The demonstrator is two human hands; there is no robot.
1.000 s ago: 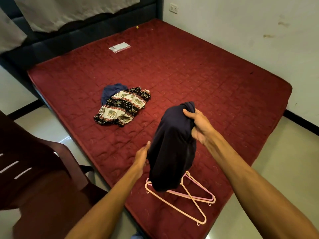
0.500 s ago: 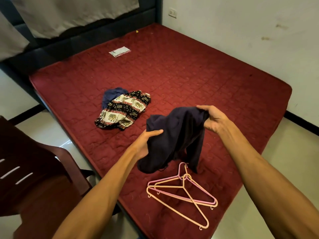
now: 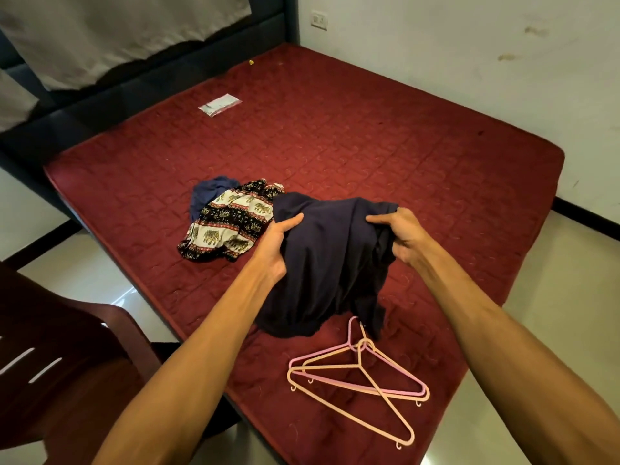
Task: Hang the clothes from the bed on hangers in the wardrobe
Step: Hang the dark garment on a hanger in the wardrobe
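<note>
Both hands, the left hand (image 3: 280,245) and the right hand (image 3: 401,238), grip a dark navy garment (image 3: 328,263) above the bed (image 3: 369,146); pink hangers (image 3: 360,377) lie near, just below its hem.

The dark cloth (image 3: 328,260) hides the fingers of the left grip (image 3: 276,245) and some of the right grip (image 3: 404,241). It covers the elephant cloth (image 3: 228,226) at its 3 o'clock edge. The chair (image 3: 67,357) is cut off at 8 o'clock. The yellow speck (image 3: 250,62) at 12 o'clock is too small to tell.
</note>
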